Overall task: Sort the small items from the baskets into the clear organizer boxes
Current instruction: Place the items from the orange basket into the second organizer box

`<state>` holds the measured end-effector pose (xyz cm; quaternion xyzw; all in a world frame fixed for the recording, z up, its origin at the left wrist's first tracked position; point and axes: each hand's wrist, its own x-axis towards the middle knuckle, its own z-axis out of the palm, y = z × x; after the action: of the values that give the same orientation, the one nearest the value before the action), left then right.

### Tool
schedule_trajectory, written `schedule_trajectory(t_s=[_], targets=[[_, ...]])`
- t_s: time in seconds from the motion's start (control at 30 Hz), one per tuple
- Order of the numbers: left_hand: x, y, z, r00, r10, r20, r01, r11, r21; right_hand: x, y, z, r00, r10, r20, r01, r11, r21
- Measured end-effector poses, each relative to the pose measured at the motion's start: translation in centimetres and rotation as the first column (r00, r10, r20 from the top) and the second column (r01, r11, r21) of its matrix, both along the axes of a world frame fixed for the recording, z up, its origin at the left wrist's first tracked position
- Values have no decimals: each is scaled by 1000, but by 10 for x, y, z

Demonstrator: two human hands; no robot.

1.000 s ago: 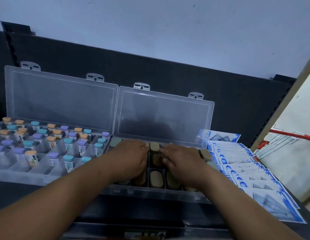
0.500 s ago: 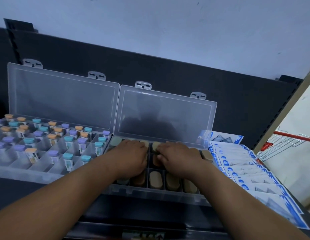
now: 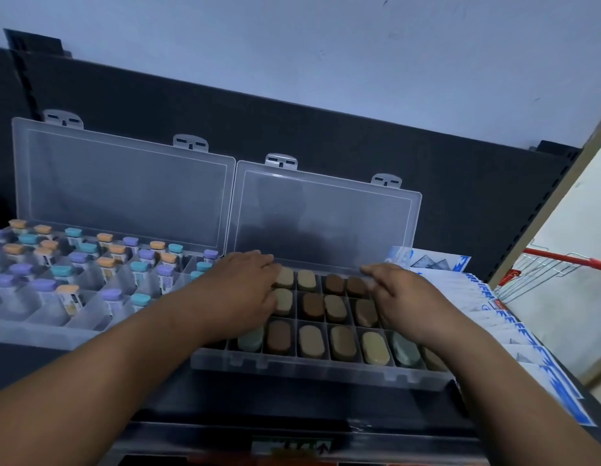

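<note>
Dark shelf [image 3: 292,403]: organizer box [image 3: 326,373] beneath left hand [image 3: 238,290], right hand [image 3: 405,297].

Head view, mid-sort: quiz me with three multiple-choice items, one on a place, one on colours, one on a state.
1. Where do the blue-and-white packets lie relative to the right organizer box?
A) left of it
B) right of it
C) inside it

2. What cap colours do the vials in the left organizer box show?
A) red and black
B) all green
C) purple, teal and orange

3. How is the right box's lid?
A) raised open
B) shut
C) removed

1 B: the packets fan out along its right side.
2 C: those three colours are mixed across its compartments.
3 A: it stands upright behind the oval pieces.
</note>
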<state>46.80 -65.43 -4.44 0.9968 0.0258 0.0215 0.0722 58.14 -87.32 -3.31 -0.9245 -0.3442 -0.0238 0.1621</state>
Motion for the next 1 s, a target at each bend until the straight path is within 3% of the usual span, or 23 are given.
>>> schedule_trajectory(t_s=[0.13,0.33,0.53,0.73,1.0], targets=[[-2,-18,-2,995,-103,14,102,994,42,-19,1,-20,993,110,38,-106,990,-90],[8,-39,-20,964,-256,-69,262,960,94,-35,11,-42,988,118,103,-91,967,-236],[8,-31,-23,957,-279,-81,286,954,92,-44,15,-43,996,37,76,-17,968,-252],[4,-34,-15,957,-288,-32,289,956,44,-24,13,-16,994,-41,98,55,987,-148],[-2,-49,-4,978,-208,3,208,978,1,18,6,-16,998,54,25,-42,936,-350]])
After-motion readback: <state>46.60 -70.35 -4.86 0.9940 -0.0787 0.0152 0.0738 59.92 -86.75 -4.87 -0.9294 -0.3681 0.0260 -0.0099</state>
